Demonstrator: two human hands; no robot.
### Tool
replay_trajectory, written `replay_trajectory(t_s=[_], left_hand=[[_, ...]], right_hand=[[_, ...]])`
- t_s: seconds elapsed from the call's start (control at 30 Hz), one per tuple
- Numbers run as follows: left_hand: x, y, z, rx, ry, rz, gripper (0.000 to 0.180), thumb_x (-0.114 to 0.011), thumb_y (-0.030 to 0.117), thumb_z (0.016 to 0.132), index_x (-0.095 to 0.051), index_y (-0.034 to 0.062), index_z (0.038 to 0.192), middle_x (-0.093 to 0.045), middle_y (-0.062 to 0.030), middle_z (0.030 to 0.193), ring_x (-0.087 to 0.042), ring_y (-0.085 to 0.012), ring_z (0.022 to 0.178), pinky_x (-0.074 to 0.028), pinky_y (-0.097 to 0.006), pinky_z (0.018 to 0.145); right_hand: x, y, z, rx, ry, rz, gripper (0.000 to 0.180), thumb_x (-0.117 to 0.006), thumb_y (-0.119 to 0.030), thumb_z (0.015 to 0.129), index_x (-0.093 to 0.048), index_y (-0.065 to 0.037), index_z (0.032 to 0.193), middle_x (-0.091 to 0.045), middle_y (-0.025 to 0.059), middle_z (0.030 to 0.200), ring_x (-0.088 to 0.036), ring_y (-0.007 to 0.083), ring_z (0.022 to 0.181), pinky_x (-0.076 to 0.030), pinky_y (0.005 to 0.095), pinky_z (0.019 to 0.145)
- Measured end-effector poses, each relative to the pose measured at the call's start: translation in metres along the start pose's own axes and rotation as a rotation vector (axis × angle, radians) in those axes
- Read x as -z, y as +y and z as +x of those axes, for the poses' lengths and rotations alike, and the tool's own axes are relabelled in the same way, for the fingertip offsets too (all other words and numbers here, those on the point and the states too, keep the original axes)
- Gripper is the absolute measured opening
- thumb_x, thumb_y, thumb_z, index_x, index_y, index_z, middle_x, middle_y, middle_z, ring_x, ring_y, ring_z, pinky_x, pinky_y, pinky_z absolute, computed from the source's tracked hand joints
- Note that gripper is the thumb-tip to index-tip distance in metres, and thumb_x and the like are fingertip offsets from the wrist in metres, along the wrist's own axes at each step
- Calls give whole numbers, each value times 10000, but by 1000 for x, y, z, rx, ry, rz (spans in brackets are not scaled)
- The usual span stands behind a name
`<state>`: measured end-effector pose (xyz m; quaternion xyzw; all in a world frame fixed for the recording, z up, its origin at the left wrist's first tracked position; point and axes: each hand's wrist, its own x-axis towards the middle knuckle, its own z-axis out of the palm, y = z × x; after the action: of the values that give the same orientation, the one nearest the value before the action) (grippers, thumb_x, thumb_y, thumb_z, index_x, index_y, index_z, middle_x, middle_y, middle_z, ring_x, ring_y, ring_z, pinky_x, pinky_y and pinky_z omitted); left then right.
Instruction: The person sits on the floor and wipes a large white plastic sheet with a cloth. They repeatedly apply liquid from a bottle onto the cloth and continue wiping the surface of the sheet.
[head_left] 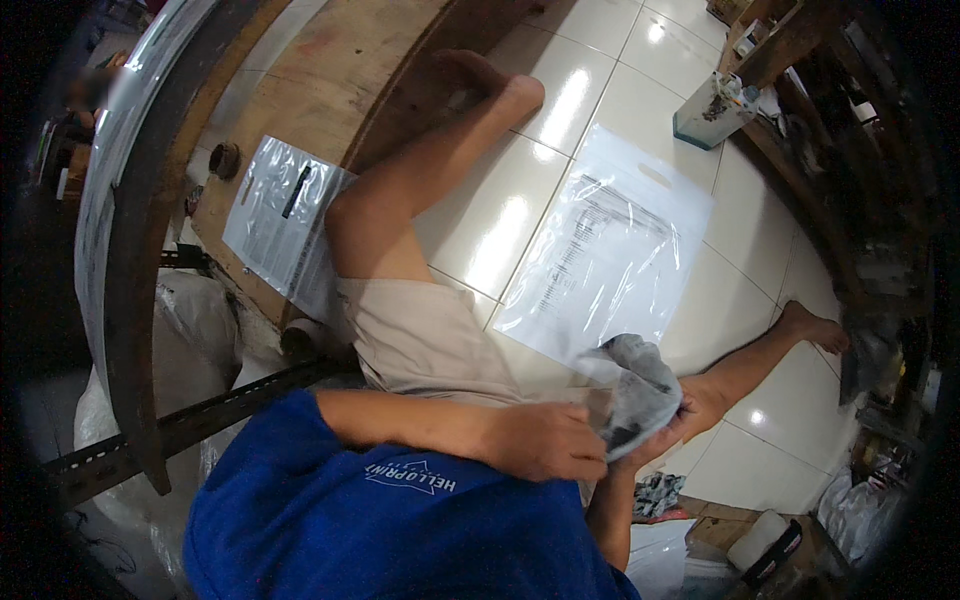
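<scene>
A grey-white rag (643,392) with dark smudges is bunched up in front of my body. My right hand (662,437) is closed around its lower right side, with the fingers partly behind it. Right beside the rag's left edge is my left hand (548,441), its fingers curled closed. Whatever those fingers pinch is hidden. Beyond the rag, a clear and white plastic bag (610,250) with a cut-out handle and printed lines lies flat on the tiles between my legs. Its near edge reaches close to the rag.
Another printed plastic bag (285,215) lies on a wooden board (320,80) by my left knee. A stained white container (715,108) stands at the far right beside dark shelving. Rags (658,494) and a white bottle (758,540) are at the lower right. A metal rail (215,410) runs at left.
</scene>
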<state>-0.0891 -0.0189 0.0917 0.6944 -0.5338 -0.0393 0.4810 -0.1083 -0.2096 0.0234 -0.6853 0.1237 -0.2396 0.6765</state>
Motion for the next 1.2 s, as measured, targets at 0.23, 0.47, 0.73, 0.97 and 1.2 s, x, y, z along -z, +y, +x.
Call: replay_trajectory(t_s=[0.23, 0.47, 0.73, 0.97, 1.2], left_hand=[[-13, -6, 31, -47, 169, -206, 315, -626, 233, 883, -592, 52, 1138, -613, -120, 1077, -601, -286, 977, -457, -398, 851], [46, -59, 48, 281, 442, -208, 420, -701, 220, 827, -553, 10, 1159, -555, -178, 1181, -538, -357, 1088, -420, -416, 955], [40, -56, 47, 447, 639, -334, 316, -697, 126, 821, -552, -5, 1071, -541, -184, 1167, -566, -304, 1053, -461, -370, 894], [53, -65, 38, 453, 561, -210, 161, -645, 57, 838, -555, -4, 957, -577, -157, 1065, -597, -287, 954, -474, -354, 825], [82, -65, 32, 524, 383, -186, 129, -582, 68, 873, -555, 17, 988, -644, -146, 890, -642, -303, 834, -493, -372, 752]], right_hand=[[23, -28, 31, -400, -48, 337, 266, -557, -182, 896, -497, -23, 1102, -539, 183, 1153, -557, 276, 996, -495, 386, 866], [-4, -54, 64, -431, -370, 514, 186, -478, -139, 939, -538, -26, 1074, -526, 224, 1271, -566, 321, 1114, -509, 408, 932], [-43, -59, 65, -140, -441, 400, 166, -625, -113, 886, -485, -77, 804, -352, 274, 1434, -446, 398, 1279, -447, 484, 1014], [-31, -52, 63, 26, -337, 120, 190, -694, -93, 812, -509, -54, 833, -439, 226, 1326, -570, 299, 1069, -485, 391, 896], [0, -44, 55, 349, -503, -752, 287, -657, 29, 597, -556, 7, 865, -538, 208, 1123, -564, 362, 990, -463, 394, 863]])
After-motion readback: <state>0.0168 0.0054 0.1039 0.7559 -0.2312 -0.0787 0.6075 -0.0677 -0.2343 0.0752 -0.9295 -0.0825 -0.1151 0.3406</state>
